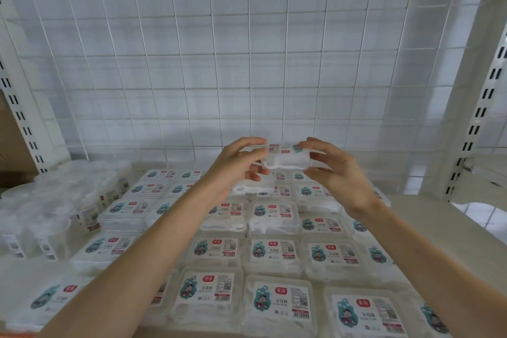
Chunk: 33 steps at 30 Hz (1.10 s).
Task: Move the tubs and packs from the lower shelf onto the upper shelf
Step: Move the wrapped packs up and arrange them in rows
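A clear plastic pack of white floss picks hangs in the air above the shelf, held between both hands. My left hand grips its left end with curled fingers, and my right hand grips its right end. Below them, several rows of the same labelled packs lie flat on the white shelf. Just under the held pack, another pack lies on the back rows. A cluster of round clear tubs stands at the left of the shelf.
A white wire grid backs the shelf. Slotted white uprights stand at the left and right. Bare shelf surface shows at the right, beyond the packs.
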Each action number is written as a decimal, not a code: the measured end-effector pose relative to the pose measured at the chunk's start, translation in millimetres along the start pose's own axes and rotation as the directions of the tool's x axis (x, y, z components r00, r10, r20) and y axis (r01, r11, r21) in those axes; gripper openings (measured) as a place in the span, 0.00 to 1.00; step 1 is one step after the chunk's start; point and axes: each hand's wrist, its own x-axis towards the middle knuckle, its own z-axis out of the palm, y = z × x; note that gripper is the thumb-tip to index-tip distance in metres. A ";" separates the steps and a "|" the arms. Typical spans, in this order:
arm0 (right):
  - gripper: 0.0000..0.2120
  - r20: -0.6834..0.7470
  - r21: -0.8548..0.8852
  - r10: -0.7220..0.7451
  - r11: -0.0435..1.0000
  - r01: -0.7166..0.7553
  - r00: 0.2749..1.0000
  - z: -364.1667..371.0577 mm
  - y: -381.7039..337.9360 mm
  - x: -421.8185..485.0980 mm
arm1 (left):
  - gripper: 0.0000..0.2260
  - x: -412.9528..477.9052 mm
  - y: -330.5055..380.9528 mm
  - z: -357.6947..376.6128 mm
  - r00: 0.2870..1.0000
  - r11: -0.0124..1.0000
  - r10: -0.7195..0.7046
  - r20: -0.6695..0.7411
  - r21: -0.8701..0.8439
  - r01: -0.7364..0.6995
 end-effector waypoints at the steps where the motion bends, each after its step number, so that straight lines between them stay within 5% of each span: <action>1: 0.23 0.006 0.007 0.024 1.000 -0.024 1.000 0.1 0.2 -0.1 | 0.14 0.2 0.3 -0.3 1.000 1.000 -0.005 0.003 -0.029 0.005; 6: 0.17 -0.008 0.221 0.157 0.963 -0.151 0.988 1.6 0.7 2.5 | 0.16 -0.2 0.6 1.8 1.000 1.000 0.009 0.020 0.010 -0.010; 13: 0.17 0.083 0.027 0.221 0.974 -0.224 0.972 5.4 0.5 1.3 | 0.12 -1.0 -1.2 5.0 0.994 0.981 0.073 0.078 0.172 -0.086; 23: 0.23 -0.014 0.100 0.246 0.965 -0.244 0.969 5.4 -0.6 1.7 | 0.17 -5.8 0.3 12.3 0.992 0.993 -0.016 0.126 0.119 0.001; 29: 0.26 0.011 0.098 0.216 0.971 -0.216 0.976 5.5 -0.5 0.8 | 0.10 -7.0 0.6 15.6 0.991 0.974 0.096 0.089 0.195 -0.112; 33: 0.32 -0.032 -0.212 -0.018 0.977 0.011 0.999 3.5 -6.1 -3.1 | 0.08 -6.4 0.1 14.5 0.993 0.981 0.101 0.054 0.160 -0.108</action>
